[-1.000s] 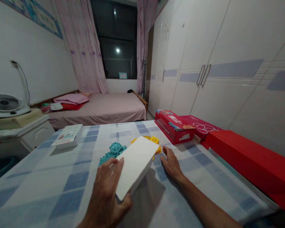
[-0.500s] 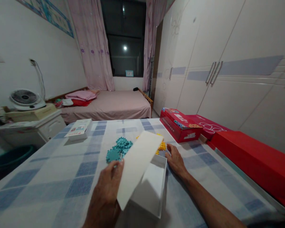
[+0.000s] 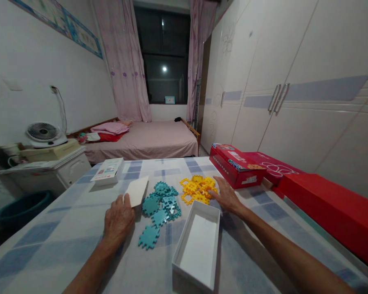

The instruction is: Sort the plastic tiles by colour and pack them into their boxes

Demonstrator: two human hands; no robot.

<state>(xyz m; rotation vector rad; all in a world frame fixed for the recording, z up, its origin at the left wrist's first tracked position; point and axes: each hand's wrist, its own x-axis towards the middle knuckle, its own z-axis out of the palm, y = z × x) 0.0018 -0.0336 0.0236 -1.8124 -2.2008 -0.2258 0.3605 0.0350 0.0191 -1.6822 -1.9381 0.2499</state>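
Note:
My left hand (image 3: 119, 216) is closed on the near edge of a white card (image 3: 137, 191), holding it low over the table, left of a pile of teal notched plastic pieces (image 3: 160, 206). One teal piece (image 3: 149, 237) lies slightly apart, nearer to me. My right hand (image 3: 226, 195) rests at the right side of a heap of yellow interlocking plastic pieces (image 3: 196, 188); its fingers are spread and touch the edge of the heap. Between my forearms stands a white open box (image 3: 197, 247) with nothing inside.
A white printed box (image 3: 108, 171) lies at the far left of the checked tablecloth (image 3: 61, 232). Along the right side are a red printed box (image 3: 236, 166) and a long red box (image 3: 331, 212). Beyond the table stands a bed (image 3: 159, 139).
The white card has moved left and away from above the white box, carried by my left hand. Both piles now show fully. My right hand stays by the yellow pieces.

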